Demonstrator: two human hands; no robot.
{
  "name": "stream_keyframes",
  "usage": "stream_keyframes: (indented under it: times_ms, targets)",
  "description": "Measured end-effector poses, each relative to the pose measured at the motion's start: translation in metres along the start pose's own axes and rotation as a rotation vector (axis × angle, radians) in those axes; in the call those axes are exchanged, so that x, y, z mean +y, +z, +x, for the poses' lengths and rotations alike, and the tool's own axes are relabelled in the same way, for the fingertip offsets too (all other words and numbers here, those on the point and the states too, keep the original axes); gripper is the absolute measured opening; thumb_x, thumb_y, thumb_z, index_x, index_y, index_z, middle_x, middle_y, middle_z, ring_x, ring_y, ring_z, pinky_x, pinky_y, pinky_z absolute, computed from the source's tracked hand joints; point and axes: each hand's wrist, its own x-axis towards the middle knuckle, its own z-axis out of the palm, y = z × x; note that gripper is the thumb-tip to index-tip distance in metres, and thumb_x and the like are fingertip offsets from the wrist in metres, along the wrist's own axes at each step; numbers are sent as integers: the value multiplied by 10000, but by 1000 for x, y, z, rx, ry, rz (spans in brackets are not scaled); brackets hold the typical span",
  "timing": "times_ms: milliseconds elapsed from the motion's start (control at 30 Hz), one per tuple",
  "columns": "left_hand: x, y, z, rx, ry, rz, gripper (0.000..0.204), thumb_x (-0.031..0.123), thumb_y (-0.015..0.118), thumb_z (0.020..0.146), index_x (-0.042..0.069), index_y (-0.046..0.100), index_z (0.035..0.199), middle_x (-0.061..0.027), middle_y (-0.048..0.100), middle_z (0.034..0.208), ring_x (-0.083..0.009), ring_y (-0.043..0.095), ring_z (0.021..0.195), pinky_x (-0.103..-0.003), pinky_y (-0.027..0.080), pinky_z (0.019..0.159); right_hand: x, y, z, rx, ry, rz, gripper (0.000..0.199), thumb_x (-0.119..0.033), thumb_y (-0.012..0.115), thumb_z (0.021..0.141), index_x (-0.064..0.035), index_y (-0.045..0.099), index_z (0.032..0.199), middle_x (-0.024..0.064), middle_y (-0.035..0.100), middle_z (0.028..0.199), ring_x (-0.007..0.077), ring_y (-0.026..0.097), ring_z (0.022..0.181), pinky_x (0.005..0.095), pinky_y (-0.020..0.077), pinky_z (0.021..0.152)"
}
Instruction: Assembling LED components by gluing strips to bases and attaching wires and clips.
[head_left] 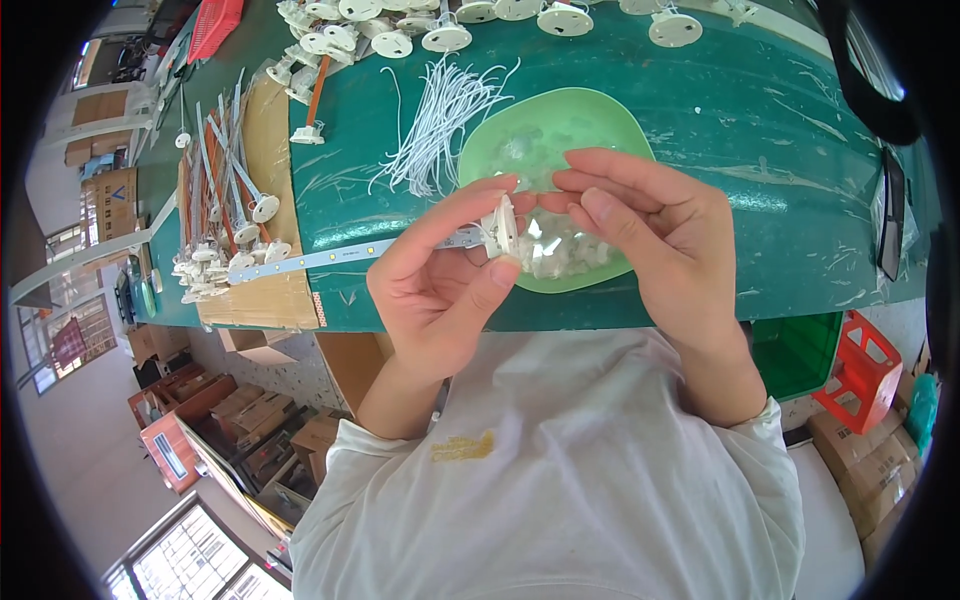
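Observation:
My left hand (430,275) pinches a white round plastic end cap (501,228) between thumb and fingers, its disc turned edge-on. A white LED strip (330,258) with small yellow chips runs leftward from the cap, behind my fingers. My right hand (665,225) is close by on the right, its thumb bent in against curled fingers. Whatever these fingertips hold is too small to make out. Beneath both hands stands a light green bowl (590,105) with small clear, shiny pieces (560,250) inside.
Behind the bowl lies a bundle of white wires (440,125). Many white round caps (447,38) line the table's far edge. At left, LED strips with caps (215,250) rest on cardboard (270,190). A green bin (795,355) and red stool (862,370) are at right.

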Motion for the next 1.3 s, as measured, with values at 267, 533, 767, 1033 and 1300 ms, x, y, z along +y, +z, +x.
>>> stream_keyframes:
  times_ms: [267, 533, 767, 1033, 1300]
  targets:
    - [0, 0, -3, 23, -12, -16, 420, -100, 591, 853, -101, 505, 1265, -260, 508, 1315, -347, 559, 1184, -423, 482, 993, -2, 2, -5, 17, 35, 51, 278, 40, 584, 889, 79, 600, 1164, 174, 693, 1001, 240, 698, 921, 259, 569, 761]
    - [1, -3, -3, 7, 32, -110, 430, -56, 616, 855, -101, 499, 1266, -283, 513, 1299, -376, 569, 1164, -449, 483, 990, -1, -2, -10, -155, -362, -543, 180, 58, 709, 765, 21, 698, 941, 124, 717, 865, 178, 696, 684, 243, 541, 556]
    - [5, 0, -5, -25, 25, 38, 489, 172, 679, 880, -64, 493, 1267, -316, 499, 1295, -440, 577, 1133, -489, 509, 948, 7, 2, -6, -177, -794, -718, 174, 11, 745, 714, -13, 718, 885, 120, 699, 829, 208, 667, 634, 249, 515, 519]
    - [4, -6, -5, 13, 11, -135, 425, 27, 705, 811, -91, 569, 1196, -283, 572, 1225, -363, 614, 1103, -440, 516, 928, 7, 1, -1, -331, -797, -617, 196, 27, 699, 696, 10, 716, 891, 119, 683, 832, 229, 655, 654, 276, 515, 569]
    - [3, -7, -8, -201, 133, -246, 445, 6, 730, 781, -80, 576, 1189, -310, 561, 1224, -425, 601, 1107, -477, 508, 945, 5, 5, -12, -245, -827, -600, 155, 5, 743, 698, 2, 708, 849, 101, 690, 824, 227, 671, 653, 273, 531, 540]
